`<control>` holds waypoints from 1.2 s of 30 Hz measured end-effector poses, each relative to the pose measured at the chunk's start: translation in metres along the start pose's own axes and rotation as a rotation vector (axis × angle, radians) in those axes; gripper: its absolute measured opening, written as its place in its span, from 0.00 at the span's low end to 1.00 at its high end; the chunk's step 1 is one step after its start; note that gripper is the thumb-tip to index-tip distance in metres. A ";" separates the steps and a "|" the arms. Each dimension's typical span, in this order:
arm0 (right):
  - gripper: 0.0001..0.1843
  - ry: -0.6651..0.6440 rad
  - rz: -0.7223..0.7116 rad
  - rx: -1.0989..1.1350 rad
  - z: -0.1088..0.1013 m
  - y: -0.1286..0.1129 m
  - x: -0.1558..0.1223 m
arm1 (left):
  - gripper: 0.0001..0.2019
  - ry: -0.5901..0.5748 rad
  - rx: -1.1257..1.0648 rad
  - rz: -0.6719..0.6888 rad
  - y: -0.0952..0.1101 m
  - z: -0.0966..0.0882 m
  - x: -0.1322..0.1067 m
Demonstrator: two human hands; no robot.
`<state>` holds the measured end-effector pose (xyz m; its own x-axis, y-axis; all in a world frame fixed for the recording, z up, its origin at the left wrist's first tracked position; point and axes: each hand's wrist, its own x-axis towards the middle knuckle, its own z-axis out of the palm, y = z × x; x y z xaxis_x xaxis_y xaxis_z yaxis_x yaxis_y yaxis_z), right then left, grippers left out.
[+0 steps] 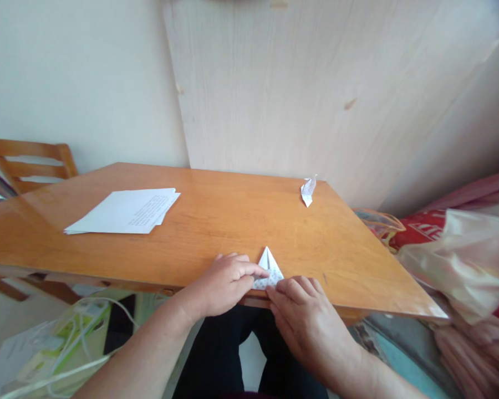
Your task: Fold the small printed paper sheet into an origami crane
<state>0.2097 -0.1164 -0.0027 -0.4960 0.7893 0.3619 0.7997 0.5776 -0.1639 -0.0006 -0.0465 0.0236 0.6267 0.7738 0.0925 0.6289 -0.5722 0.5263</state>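
Observation:
A small folded paper (268, 266) lies at the table's near edge. It is triangular, with a white pointed tip facing away from me and a printed band along its base. My left hand (228, 280) grips its left side, the index finger stretched across the paper's face. On the right side, my right hand (301, 302) has its fingers bent and pressed together over the lower corner, thumb at the base edge. Both lower corners are hidden under my fingers.
A stack of printed sheets (125, 211) lies on the wooden table (216, 210) to the left. Another folded paper piece (308, 192) sits near the far right corner. A chair (35, 158) stands at left, and plastic bags (461, 255) are piled beyond the right edge.

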 end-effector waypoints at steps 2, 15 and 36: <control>0.09 0.015 0.000 0.016 0.001 0.001 -0.001 | 0.13 0.053 0.004 -0.027 0.003 0.004 0.002; 0.16 0.029 -0.014 0.029 0.000 0.005 -0.004 | 0.10 0.096 0.014 -0.055 0.006 0.010 0.006; 0.15 0.049 0.007 -0.027 -0.001 -0.001 -0.005 | 0.20 0.106 -0.090 0.004 -0.010 0.002 -0.014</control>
<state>0.2121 -0.1210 -0.0033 -0.4734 0.7819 0.4055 0.8123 0.5656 -0.1423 -0.0149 -0.0523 0.0150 0.5739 0.7987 0.1811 0.5795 -0.5523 0.5993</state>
